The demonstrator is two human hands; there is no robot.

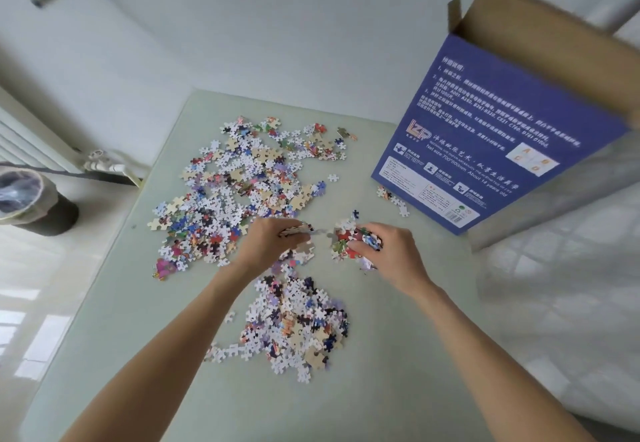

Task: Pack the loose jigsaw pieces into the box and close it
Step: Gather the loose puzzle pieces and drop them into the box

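Gathering step: left hand [273, 241] and right hand [384, 251], fingers curled around scooped multicoloured cardboard jigsaw pieces [349, 242]. Beyond right fingertips, upright blue cardboard box [485, 137] (flaps open). Next, probably: lifting handfuls into its opening.

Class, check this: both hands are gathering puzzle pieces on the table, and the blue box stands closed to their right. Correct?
Not quite. The head view shows the blue box open, its flaps up. Both the left hand and right hand do gather puzzle pieces.
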